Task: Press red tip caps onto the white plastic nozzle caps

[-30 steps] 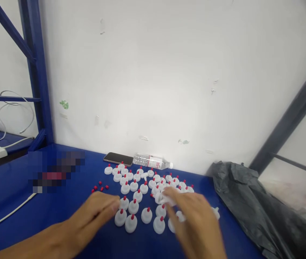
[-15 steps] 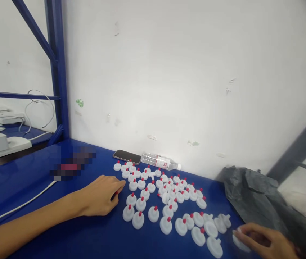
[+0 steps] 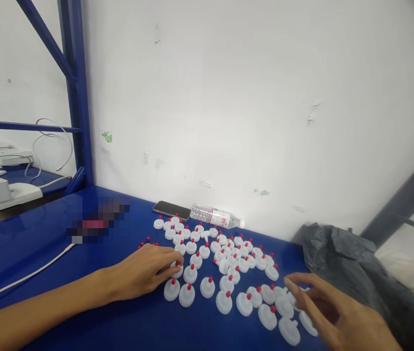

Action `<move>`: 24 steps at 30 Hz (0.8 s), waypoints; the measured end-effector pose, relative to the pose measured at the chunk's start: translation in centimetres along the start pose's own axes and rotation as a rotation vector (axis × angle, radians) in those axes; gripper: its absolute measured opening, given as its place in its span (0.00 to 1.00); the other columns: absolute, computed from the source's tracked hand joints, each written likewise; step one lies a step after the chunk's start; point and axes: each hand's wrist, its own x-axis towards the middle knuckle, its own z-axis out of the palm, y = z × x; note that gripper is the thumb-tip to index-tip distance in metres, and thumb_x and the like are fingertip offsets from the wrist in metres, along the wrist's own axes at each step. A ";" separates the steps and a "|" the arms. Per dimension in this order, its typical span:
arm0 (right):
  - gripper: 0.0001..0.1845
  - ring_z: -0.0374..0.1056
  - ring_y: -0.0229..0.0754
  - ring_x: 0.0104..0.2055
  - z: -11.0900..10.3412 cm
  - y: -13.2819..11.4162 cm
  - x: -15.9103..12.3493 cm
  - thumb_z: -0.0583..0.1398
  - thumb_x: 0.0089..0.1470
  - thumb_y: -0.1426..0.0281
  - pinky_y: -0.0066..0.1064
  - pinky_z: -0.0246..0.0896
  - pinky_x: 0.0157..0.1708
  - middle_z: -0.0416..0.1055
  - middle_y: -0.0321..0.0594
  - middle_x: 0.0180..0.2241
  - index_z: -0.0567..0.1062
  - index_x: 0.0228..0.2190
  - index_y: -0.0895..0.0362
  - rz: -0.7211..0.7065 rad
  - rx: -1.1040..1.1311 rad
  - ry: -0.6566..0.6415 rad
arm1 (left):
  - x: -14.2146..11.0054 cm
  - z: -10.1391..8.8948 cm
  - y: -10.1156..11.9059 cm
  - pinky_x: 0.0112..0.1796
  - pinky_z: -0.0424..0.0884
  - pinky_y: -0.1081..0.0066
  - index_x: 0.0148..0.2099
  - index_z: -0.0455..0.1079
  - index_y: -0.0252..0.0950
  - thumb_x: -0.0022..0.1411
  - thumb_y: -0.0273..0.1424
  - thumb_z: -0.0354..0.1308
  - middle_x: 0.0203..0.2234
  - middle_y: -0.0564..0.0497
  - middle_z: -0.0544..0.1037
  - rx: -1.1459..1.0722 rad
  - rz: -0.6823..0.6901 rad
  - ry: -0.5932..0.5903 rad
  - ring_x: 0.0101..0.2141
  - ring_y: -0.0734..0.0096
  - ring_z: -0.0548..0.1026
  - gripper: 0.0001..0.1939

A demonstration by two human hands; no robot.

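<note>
My left hand (image 3: pixel 148 269) is closed, with thumb and index finger around the red cap (image 3: pixel 177 263) of a white plastic disc (image 3: pixel 176 271) on the blue table. Several loose small red caps (image 3: pixel 148 239) lie just behind its knuckles. My right hand (image 3: pixel 333 304) hovers over the right end of the group, thumb and fingers apart. Under and beside its fingertips are white discs with bare nozzles, one (image 3: pixel 289 331) in plain view and another (image 3: pixel 308 323) partly hidden. Many similar discs with red caps (image 3: pixel 224 302) are spread across the middle.
A phone (image 3: pixel 172 210) and a clear plastic bottle (image 3: pixel 216 216) lie near the wall. A dark plastic bag (image 3: pixel 333 258) is at the right. A white cable (image 3: pixel 28 278) runs along the left to a pixelated item (image 3: pixel 97 222). A blue post (image 3: pixel 80 92) stands behind.
My left hand has moved right, from the loose red caps to a capped disc. My right hand has shifted left and up, and the disc it held now lies near the uncapped ones.
</note>
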 end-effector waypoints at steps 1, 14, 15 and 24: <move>0.16 0.75 0.39 0.19 0.3 -1.7 0.0 0.59 0.53 0.48 0.23 0.70 0.19 0.79 0.28 0.22 0.81 0.35 0.42 -0.041 0.042 -0.037 | 0.0 0.0 -0.2 0.30 0.63 0.72 0.46 0.70 0.43 0.72 0.32 0.48 0.33 0.55 0.78 -0.010 0.009 0.030 0.28 0.73 0.73 0.09; 0.34 0.80 0.47 0.39 9.3 -11.9 -1.7 0.63 0.56 0.51 0.36 0.79 0.36 0.80 0.32 0.47 0.64 0.61 0.42 -0.620 0.145 -0.021 | -1.4 1.0 1.7 0.19 0.73 0.70 0.66 0.58 0.49 0.65 0.27 0.60 0.34 0.47 0.86 -0.042 0.509 0.467 0.24 0.65 0.82 0.30; 0.29 0.80 0.47 0.39 9.7 -11.8 -1.9 0.61 0.58 0.51 0.36 0.79 0.38 0.81 0.30 0.46 0.67 0.59 0.42 -0.627 0.132 -0.006 | -1.3 0.8 2.0 0.20 0.73 0.69 0.66 0.57 0.48 0.66 0.27 0.59 0.33 0.48 0.86 -0.022 0.512 0.456 0.24 0.65 0.82 0.29; 0.22 0.81 0.45 0.36 9.0 -11.4 -1.5 0.61 0.60 0.55 0.36 0.78 0.39 0.81 0.31 0.45 0.75 0.53 0.47 -0.734 -0.033 0.067 | -1.2 -0.4 3.3 0.21 0.62 0.61 0.41 0.65 0.43 0.68 0.27 0.49 0.26 0.51 0.76 0.218 0.424 0.255 0.22 0.64 0.70 0.06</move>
